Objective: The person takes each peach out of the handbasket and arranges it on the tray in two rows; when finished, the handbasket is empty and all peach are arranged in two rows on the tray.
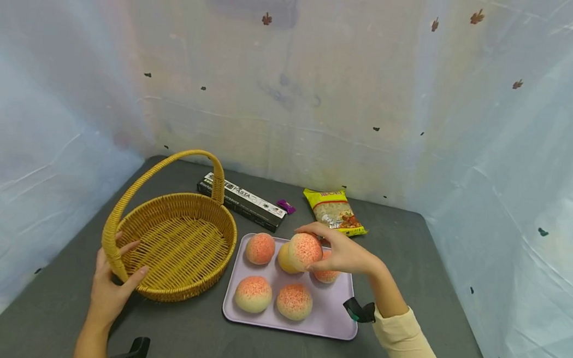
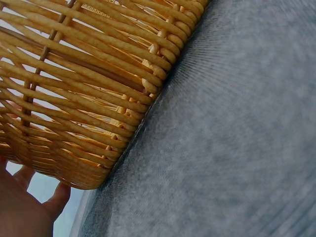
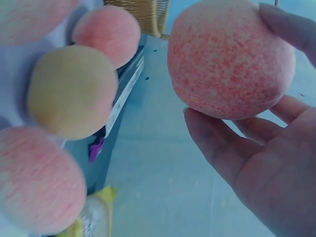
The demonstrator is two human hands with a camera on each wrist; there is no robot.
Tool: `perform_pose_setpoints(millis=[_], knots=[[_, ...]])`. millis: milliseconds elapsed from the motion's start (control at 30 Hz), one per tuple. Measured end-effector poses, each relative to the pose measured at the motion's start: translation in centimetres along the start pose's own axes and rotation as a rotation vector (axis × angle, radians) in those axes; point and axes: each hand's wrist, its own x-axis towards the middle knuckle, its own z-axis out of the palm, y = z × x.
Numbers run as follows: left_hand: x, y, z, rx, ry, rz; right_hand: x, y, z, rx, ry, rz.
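My right hand (image 1: 342,253) holds a pink-speckled peach (image 1: 305,252) between thumb and fingers, above the lilac tray (image 1: 329,318). In the right wrist view the held peach (image 3: 229,61) is apart from the others. Several more peaches lie on the tray, among them a redder peach (image 1: 260,248) at the back left and a yellowish peach (image 1: 285,259) partly hidden behind the held one. On the left, my left hand (image 1: 108,294) grips the side of a yellow wicker basket (image 1: 173,292) near the foot of its tall handle. The basket's inside shows bare woven floor.
Behind the tray lies a black pasta box (image 1: 250,204), with a small purple wrapped candy (image 1: 286,206) at its right end. A yellow food packet (image 1: 335,212) sits at the back right. Pale sheeting (image 1: 280,118) rises around the dark grey table (image 1: 183,337).
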Motion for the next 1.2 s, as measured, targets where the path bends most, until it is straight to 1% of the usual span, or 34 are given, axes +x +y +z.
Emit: perform_pose_setpoints(millis=[167,400,567,667,833,1000,1100,1200], knots=[[0.0,0.0,0.1,0.008,0.002,0.01,-2.3,0.6,0.4,-0.012,0.049,0.03],[-0.1,-0.1,0.2,0.003,-0.002,0.008,-5.3,1.4,1.0,-0.059,0.109,0.068],[0.1,-0.1,0.2,0.0,-0.001,0.02,-7.2,2.2,1.3,-0.068,0.153,0.082],[0.1,0.0,0.2,-0.005,0.0,0.016,-8.3,2.6,1.4,-0.072,0.175,0.115],[0.2,0.4,0.3,0.003,0.008,0.02,-9.8,3.2,1.6,-0.063,0.184,0.169],[0.1,0.5,0.2,0.011,0.017,0.028,-10.8,4.1,2.0,-0.067,0.188,0.182],[0.0,0.1,0.2,0.01,0.014,0.025,-11.2,4.5,2.4,-0.053,0.168,0.186],[0.0,-0.9,0.0,0.006,0.012,0.019,-11.5,4.8,2.9,-0.02,0.153,0.193]])
